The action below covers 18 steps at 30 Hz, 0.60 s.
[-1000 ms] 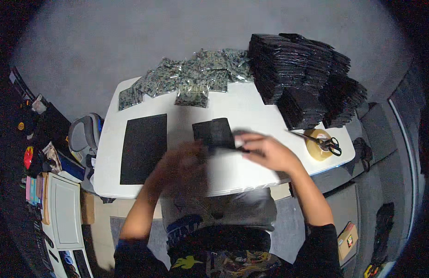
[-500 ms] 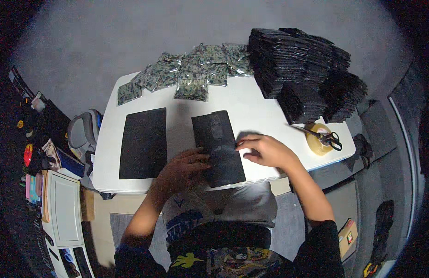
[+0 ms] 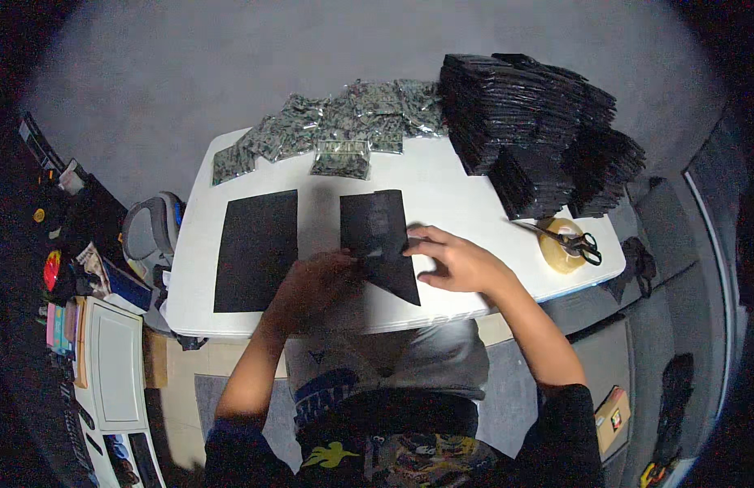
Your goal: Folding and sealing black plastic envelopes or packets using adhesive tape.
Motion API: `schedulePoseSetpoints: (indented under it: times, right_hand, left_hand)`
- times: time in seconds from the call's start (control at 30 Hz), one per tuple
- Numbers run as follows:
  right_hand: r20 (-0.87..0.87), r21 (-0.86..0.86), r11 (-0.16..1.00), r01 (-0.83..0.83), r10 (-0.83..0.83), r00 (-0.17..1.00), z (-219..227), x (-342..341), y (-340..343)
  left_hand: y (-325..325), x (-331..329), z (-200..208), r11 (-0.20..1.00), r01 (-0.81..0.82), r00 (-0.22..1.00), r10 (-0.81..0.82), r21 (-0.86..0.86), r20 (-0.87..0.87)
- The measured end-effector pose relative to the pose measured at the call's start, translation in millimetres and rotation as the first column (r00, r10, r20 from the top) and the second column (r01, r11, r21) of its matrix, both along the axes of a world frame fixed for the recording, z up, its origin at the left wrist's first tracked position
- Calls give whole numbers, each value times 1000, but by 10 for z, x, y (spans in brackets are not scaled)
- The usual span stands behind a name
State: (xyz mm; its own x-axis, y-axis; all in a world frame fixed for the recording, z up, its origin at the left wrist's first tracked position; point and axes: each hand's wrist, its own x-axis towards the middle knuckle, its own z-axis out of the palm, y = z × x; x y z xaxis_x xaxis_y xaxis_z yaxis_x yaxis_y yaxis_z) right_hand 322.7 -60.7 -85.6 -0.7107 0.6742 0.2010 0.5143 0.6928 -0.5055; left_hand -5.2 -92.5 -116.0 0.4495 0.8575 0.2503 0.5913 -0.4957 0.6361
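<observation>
A flat black sheet (image 3: 373,224) with a shinier strip down its middle lies before me; whether it is a plastic bag cannot be told. Its near edge runs at a slant, with the near left corner raised. My left hand (image 3: 318,281), in shadow, is closed on that corner, its fingertips partly hidden. At the sheet's right edge, my right hand (image 3: 458,260) has its fingers apart, the tips touching the edge. Left of them, a second black rectangle (image 3: 257,250) lies flat on the white table (image 3: 466,203).
Several clear packets with camouflage-patterned contents (image 3: 341,159) lie along the far edge. Tall stacks of black packets (image 3: 527,106) stand at the far right. Black-handled scissors (image 3: 588,246) rest on a roll of tape (image 3: 558,256). A grey chair (image 3: 146,232) stands at the left.
The sheet's near left part has been lifted and folded up by my left hand, so its near edge now slants. My right hand has shifted slightly left and its fingers have spread.
</observation>
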Motion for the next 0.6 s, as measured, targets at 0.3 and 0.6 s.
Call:
schedulePoseSetpoints:
  times: [0.3,0.6]
  right_hand:
    - [-25,227,967,-114,123,992,-136,-59,65]
    - [-268,-316,928,199,-289,919,-447,-145,480]
  left_hand:
    - [134,85,-200,947,-138,989,115,289,94]
    - [384,303,-156,942,-323,895,335,-90,295]
